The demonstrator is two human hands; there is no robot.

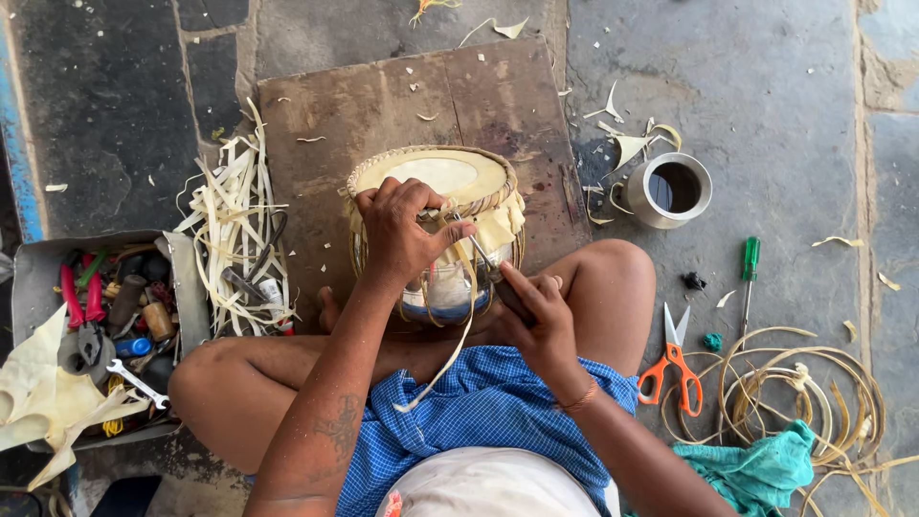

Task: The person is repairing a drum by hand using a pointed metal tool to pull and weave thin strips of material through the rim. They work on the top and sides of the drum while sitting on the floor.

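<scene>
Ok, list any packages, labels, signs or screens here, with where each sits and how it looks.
No signs or screens show.
Tool box: left on the floor, an open grey tray with red-handled pliers, a spanner and small tools.
Small white tube: among the cut strips beside the box, maybe labelled; too small to tell.

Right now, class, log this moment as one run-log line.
left hand: grips drum rim | right hand: holds dark-handled tool against lacing strip | scissors: on floor
</scene>
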